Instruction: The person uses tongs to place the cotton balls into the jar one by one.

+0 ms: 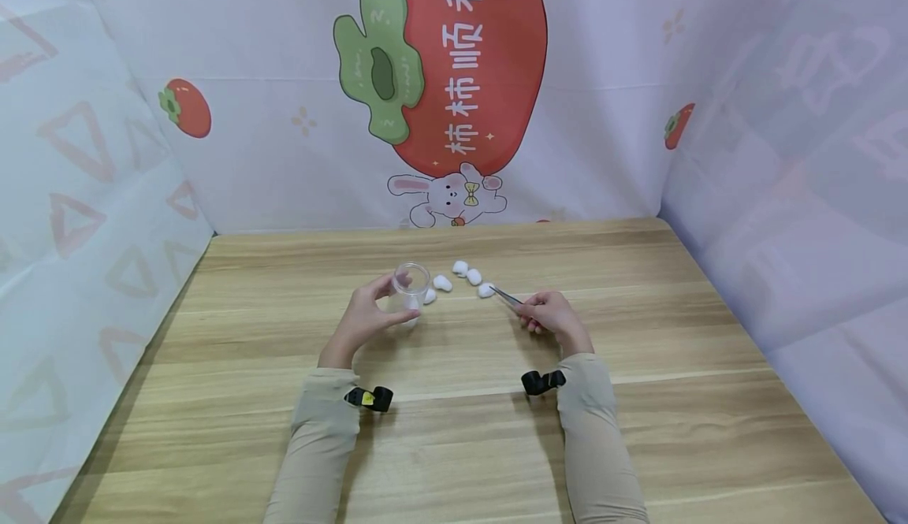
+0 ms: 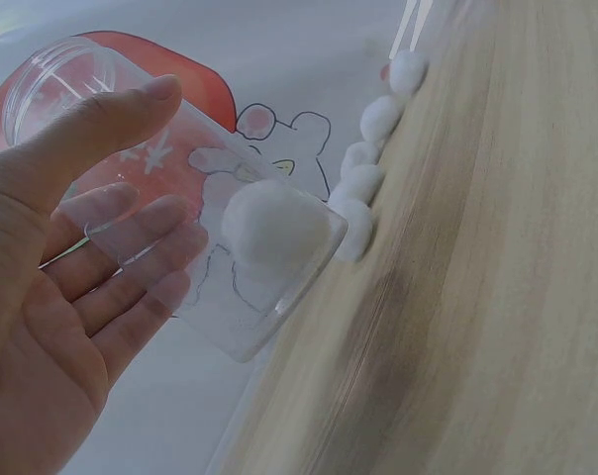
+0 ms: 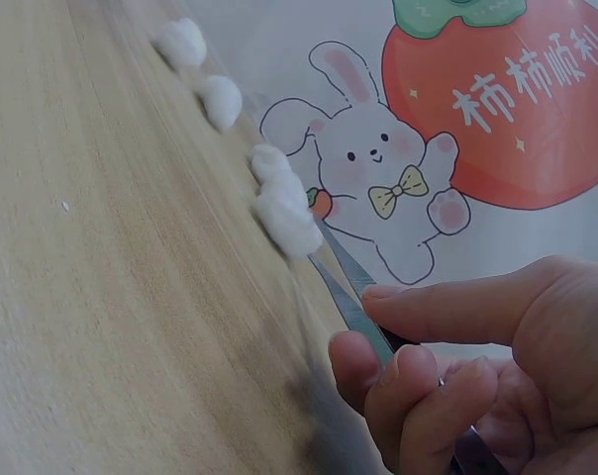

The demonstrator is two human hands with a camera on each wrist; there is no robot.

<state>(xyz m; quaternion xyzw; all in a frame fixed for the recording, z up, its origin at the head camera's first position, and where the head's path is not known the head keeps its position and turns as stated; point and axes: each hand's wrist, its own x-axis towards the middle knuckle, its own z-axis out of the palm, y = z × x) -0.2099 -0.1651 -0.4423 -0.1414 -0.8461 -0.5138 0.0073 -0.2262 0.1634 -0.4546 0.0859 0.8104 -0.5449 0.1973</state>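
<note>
My left hand (image 1: pixel 367 315) grips a clear plastic jar (image 2: pixel 195 237), thumb on one side and fingers on the other. The jar's round mouth is uncovered, and a cotton ball (image 2: pixel 274 223) lies near its bottom. In my right hand (image 1: pixel 552 315) a pair of metal tweezers (image 1: pixel 505 296) is pinched between thumb and fingers. Their tips reach the nearest cotton ball (image 1: pixel 485 291) of the row; whether they grip it, I cannot tell. The right wrist view shows the tweezers' arms (image 3: pixel 344 297) slightly apart beside that white ball (image 3: pixel 289 223).
More cotton balls (image 1: pixel 460 269) lie in a loose row on the wooden table (image 1: pixel 454 445), running from beside the jar toward the tweezers. A printed cloth (image 1: pixel 269 154) with persimmons and a rabbit hangs behind the table's far edge. Pale cloth walls (image 1: pixel 794 193) flank both sides.
</note>
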